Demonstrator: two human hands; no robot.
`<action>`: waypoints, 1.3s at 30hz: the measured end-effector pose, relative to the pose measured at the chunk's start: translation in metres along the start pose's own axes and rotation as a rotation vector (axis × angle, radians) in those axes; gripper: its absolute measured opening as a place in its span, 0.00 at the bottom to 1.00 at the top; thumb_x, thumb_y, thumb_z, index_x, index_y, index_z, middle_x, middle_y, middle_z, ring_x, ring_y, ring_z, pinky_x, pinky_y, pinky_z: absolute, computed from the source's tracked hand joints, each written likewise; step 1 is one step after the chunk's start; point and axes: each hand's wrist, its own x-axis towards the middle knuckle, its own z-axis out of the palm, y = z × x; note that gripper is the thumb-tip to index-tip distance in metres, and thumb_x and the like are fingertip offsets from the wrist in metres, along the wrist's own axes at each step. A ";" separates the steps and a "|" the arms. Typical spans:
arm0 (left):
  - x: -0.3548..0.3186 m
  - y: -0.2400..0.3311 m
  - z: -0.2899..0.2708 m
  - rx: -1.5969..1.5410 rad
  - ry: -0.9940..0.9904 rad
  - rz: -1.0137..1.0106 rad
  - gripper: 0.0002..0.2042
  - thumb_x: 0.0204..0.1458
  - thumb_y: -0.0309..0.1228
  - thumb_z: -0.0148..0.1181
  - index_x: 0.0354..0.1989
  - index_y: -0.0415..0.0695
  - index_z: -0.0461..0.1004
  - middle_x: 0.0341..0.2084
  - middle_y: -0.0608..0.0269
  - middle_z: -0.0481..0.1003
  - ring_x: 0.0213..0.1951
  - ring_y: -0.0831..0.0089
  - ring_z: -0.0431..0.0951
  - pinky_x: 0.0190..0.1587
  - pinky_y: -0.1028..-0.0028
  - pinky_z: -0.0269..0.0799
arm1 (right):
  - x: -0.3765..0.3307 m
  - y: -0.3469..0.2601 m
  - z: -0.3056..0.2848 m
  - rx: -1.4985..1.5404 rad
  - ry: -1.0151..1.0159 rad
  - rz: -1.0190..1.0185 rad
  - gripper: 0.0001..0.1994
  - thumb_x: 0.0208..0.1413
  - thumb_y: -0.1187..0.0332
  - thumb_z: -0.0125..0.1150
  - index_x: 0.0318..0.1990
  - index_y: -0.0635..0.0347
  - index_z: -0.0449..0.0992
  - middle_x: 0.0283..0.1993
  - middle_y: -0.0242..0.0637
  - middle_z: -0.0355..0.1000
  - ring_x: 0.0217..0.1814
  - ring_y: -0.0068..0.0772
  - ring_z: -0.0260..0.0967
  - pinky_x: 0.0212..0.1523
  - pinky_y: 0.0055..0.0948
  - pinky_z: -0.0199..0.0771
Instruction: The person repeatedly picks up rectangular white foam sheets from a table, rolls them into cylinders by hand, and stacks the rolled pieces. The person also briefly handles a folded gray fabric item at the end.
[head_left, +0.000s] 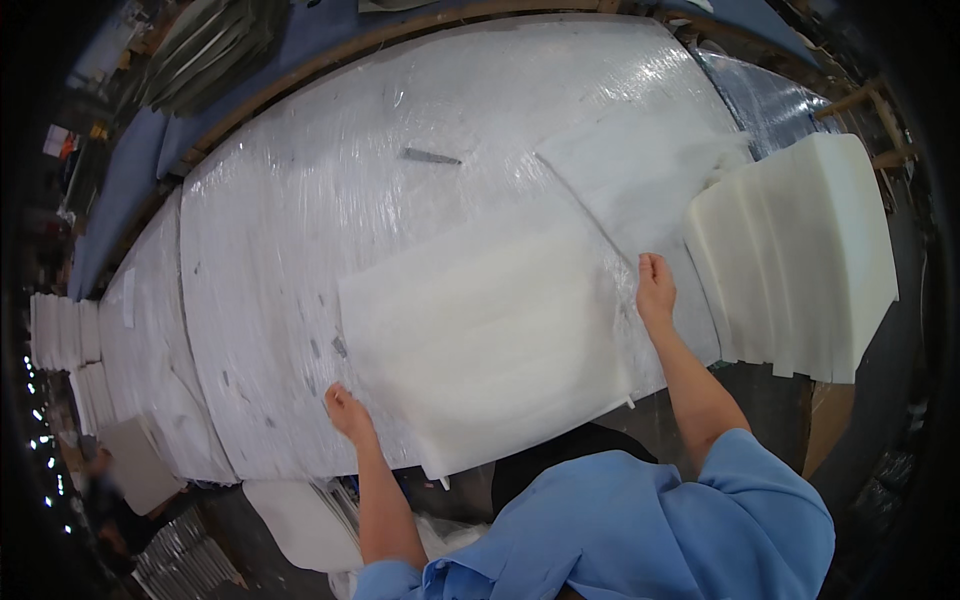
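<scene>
A white padded sheet (490, 330) lies on the table covered in clear plastic wrap (290, 250), its near edge reaching past the table's front. My left hand (348, 412) is beside its left edge, with fingers curled closed. Past its right edge, my right hand (655, 288) is raised with its fingers pressed together. Whatever either hand pinches is too thin or hidden to make out. Beyond my right hand lies a thin, whitish sheet (640, 175), with a dark line along its left side.
A tall stack of white sheets (790, 260) stands on the right. A narrow grey sliver (430, 156) shows on the wrapped surface. Grey sheets (215, 50) are piled at the far left, behind a wooden rail (330, 50). Another person (115, 500) is at the lower left.
</scene>
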 end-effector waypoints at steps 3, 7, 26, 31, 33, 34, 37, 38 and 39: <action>-0.030 0.003 -0.009 -0.103 -0.154 -0.060 0.15 0.67 0.37 0.54 0.49 0.36 0.77 0.34 0.58 0.79 0.37 0.71 0.77 0.42 0.71 0.74 | -0.036 0.002 -0.009 0.057 -0.072 -0.029 0.17 0.68 0.56 0.57 0.52 0.60 0.79 0.44 0.43 0.78 0.45 0.39 0.75 0.49 0.37 0.74; -0.075 -0.019 0.032 0.153 -0.213 0.264 0.15 0.68 0.36 0.52 0.47 0.34 0.77 0.34 0.56 0.79 0.38 0.69 0.77 0.46 0.70 0.74 | -0.095 -0.007 0.032 -0.125 -0.230 -0.023 0.21 0.69 0.57 0.56 0.61 0.62 0.75 0.54 0.51 0.75 0.54 0.49 0.75 0.57 0.41 0.73; -0.033 -0.011 0.060 -0.463 -0.426 -0.600 0.30 0.71 0.52 0.43 0.61 0.32 0.70 0.55 0.52 0.76 0.54 0.63 0.76 0.56 0.65 0.73 | -0.080 0.003 0.082 -0.167 -0.239 0.335 0.39 0.68 0.35 0.40 0.57 0.70 0.73 0.59 0.63 0.72 0.65 0.60 0.67 0.67 0.47 0.63; 0.016 -0.011 0.026 0.237 -0.705 -0.274 0.30 0.69 0.51 0.47 0.62 0.32 0.70 0.57 0.54 0.75 0.55 0.65 0.75 0.52 0.67 0.71 | -0.040 -0.004 0.055 -0.478 -0.527 0.132 0.38 0.69 0.36 0.42 0.60 0.70 0.73 0.64 0.63 0.67 0.67 0.59 0.65 0.67 0.48 0.63; 0.032 0.016 0.035 0.078 -0.500 -0.313 0.31 0.68 0.53 0.50 0.62 0.33 0.70 0.57 0.55 0.75 0.56 0.66 0.74 0.53 0.68 0.70 | -0.024 -0.011 0.061 -0.316 -0.227 0.053 0.38 0.69 0.36 0.42 0.54 0.71 0.75 0.54 0.59 0.72 0.60 0.59 0.69 0.64 0.46 0.66; 0.039 0.032 0.041 0.005 -0.397 -0.334 0.31 0.67 0.54 0.51 0.62 0.33 0.70 0.57 0.56 0.75 0.57 0.66 0.74 0.54 0.68 0.70 | -0.017 -0.014 0.065 -0.237 -0.080 0.017 0.38 0.68 0.36 0.43 0.51 0.72 0.77 0.49 0.57 0.75 0.57 0.60 0.71 0.63 0.45 0.67; 0.055 0.055 0.058 -0.220 -0.536 -0.426 0.29 0.67 0.51 0.54 0.62 0.36 0.70 0.55 0.55 0.76 0.53 0.69 0.76 0.54 0.69 0.70 | 0.014 -0.042 0.086 -0.020 -0.364 0.283 0.36 0.68 0.39 0.49 0.59 0.72 0.74 0.45 0.49 0.76 0.55 0.47 0.73 0.62 0.37 0.67; 0.061 0.056 0.063 -0.245 -0.501 -0.375 0.27 0.67 0.50 0.55 0.60 0.36 0.71 0.54 0.56 0.77 0.51 0.69 0.76 0.54 0.69 0.71 | 0.022 -0.042 0.092 0.031 -0.361 0.285 0.34 0.68 0.41 0.52 0.57 0.72 0.74 0.44 0.46 0.76 0.53 0.43 0.72 0.60 0.35 0.68; 0.069 0.055 0.073 -0.269 -0.476 -0.323 0.26 0.67 0.49 0.56 0.58 0.37 0.72 0.52 0.56 0.77 0.50 0.69 0.76 0.53 0.68 0.71 | 0.028 -0.036 0.098 0.079 -0.349 0.290 0.32 0.68 0.43 0.54 0.55 0.72 0.75 0.42 0.44 0.76 0.51 0.38 0.71 0.58 0.33 0.68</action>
